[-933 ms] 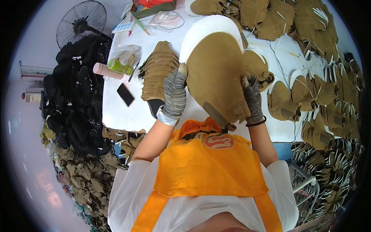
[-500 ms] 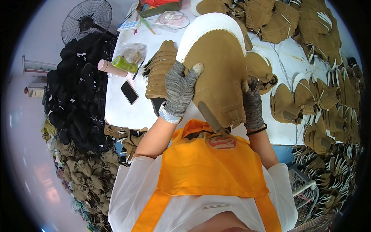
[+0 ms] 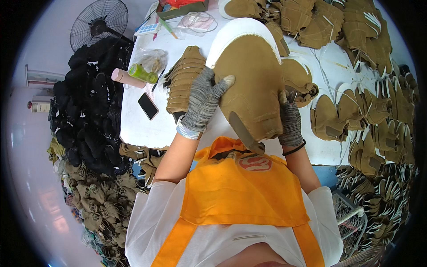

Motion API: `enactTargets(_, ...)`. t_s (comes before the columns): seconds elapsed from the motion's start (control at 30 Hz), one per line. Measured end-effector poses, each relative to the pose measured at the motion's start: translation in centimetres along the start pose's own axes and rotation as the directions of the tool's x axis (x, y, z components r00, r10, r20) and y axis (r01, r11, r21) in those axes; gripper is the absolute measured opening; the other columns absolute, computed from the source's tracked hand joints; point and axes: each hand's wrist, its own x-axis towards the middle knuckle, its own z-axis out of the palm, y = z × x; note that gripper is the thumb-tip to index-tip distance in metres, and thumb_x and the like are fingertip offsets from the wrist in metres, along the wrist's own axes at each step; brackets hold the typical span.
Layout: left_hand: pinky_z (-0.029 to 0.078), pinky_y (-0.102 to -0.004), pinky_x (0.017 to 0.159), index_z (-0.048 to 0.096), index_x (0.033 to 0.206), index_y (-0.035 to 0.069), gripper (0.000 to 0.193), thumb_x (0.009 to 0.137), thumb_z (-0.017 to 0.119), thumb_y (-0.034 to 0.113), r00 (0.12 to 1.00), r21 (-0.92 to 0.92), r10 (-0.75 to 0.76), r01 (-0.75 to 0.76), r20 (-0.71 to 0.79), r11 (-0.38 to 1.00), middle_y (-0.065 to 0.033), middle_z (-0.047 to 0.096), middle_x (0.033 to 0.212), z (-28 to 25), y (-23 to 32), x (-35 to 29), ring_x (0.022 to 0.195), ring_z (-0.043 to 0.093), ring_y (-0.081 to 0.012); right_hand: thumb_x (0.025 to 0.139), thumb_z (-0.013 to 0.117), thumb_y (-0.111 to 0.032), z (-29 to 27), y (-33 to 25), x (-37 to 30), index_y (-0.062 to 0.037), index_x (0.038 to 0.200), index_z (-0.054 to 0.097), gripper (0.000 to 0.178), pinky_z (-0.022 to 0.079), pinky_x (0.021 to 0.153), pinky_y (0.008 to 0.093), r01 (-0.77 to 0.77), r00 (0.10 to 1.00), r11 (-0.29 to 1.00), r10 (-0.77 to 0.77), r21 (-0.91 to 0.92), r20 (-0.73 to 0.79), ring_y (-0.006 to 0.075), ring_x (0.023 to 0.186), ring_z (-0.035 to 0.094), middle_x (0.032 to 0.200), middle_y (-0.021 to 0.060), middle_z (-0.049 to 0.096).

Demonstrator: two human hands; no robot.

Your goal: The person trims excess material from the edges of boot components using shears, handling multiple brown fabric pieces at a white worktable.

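left hand (image 3: 202, 100) and right hand (image 3: 291, 122) clamp their fingers (image 3: 228, 81) on the brown shoe upper (image 3: 253, 78), likely to steady it by the worktop (image 3: 138, 133)'s near edge.

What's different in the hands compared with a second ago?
The left hand's thumb has moved rightward, from the left edge of the brown upper onto its face. Nothing was visibly picked up or let go: the right hand stays at the upper's right edge, and both hands still hold it. The phone and pink bottle stay put.
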Motion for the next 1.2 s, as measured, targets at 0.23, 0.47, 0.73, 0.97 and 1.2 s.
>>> enactTargets(0.23, 0.045, -0.0271, 0.065, 0.063, 0.087, -0.002, 0.045, 0.090, 0.055, 0.041, 0.850, -0.364, -0.522, 0.467, -0.066, 0.806, -0.0068, 0.062, 0.081, -0.3, -3.6, 0.1, 0.070, 0.054, -0.0129, 0.088, 0.061, -0.017, 0.5, 0.5, 0.1, -0.0072, 0.100, 0.054, 0.018, 0.043, 0.063, 0.0237, 0.009, 0.998, 0.998, -0.013, -0.069, -0.069, 0.0102, 0.073, 0.051, 0.086, 0.0019, 0.058)
enactTargets(0.47, 0.040, -0.0310, 0.094, 0.039, 0.132, -0.005, 0.066, 0.091, 0.049, 0.045, 0.895, 0.144, -0.446, 0.444, -0.024, 0.884, -0.0195, 0.044, 0.130, 0.4, -11.7, -1.3, 0.116, 0.047, -0.0244, 0.084, 0.067, -0.030, -5.2, 9.3, 4.3, -0.0088, 0.092, 0.056, 0.026, 0.040, 0.043, 0.0276, -0.473, 0.880, 0.879, 0.469, -0.057, -0.078, 0.0114, 0.056, 0.046, 0.072, 0.0011, 0.052)
enactTargets(0.73, 0.045, -0.0338, 0.090, 0.040, 0.133, 0.005, 0.068, 0.081, 0.067, 0.039, 0.733, 0.557, -0.552, 0.285, 0.398, 0.780, -0.0189, 0.054, 0.120, 2.9, -12.0, -4.1, 0.107, 0.056, -0.0260, 0.088, 0.059, -0.029, -8.4, 11.7, 2.6, -0.0040, 0.108, 0.059, 0.032, 0.046, 0.054, 0.0281, -0.455, 0.889, 0.753, 0.418, -0.475, -0.188, 0.0165, 0.062, 0.052, 0.075, 0.0052, 0.056)
enactTargets(0.97, 0.049, -0.0316, 0.080, 0.051, 0.123, 0.007, 0.044, 0.083, 0.065, 0.021, 0.689, 0.617, -0.589, 0.258, 0.423, 0.744, -0.0170, 0.060, 0.108, 2.4, -13.6, -3.4, 0.092, 0.061, -0.0226, 0.073, 0.072, -0.001, -7.4, -3.0, 0.5, -0.0058, 0.111, 0.054, 0.042, 0.046, 0.084, 0.0305, 0.444, 0.694, 0.148, -0.681, -0.884, 0.235, 0.0206, 0.097, 0.052, 0.107, 0.0109, 0.051)
enactTargets(1.2, 0.049, -0.0310, 0.081, 0.046, 0.129, 0.009, 0.048, 0.084, 0.062, 0.017, 0.573, 0.582, -0.558, 0.165, 0.600, 0.796, -0.0168, 0.056, 0.115, 3.2, -12.9, -3.8, 0.091, 0.060, -0.0233, 0.073, 0.073, -0.006, -12.6, -3.3, 5.4, -0.0023, 0.097, 0.058, 0.029, 0.048, 0.071, 0.0294, 0.399, 0.854, 0.390, -0.487, -0.830, 0.182, 0.0172, 0.075, 0.054, 0.085, 0.0071, 0.055)
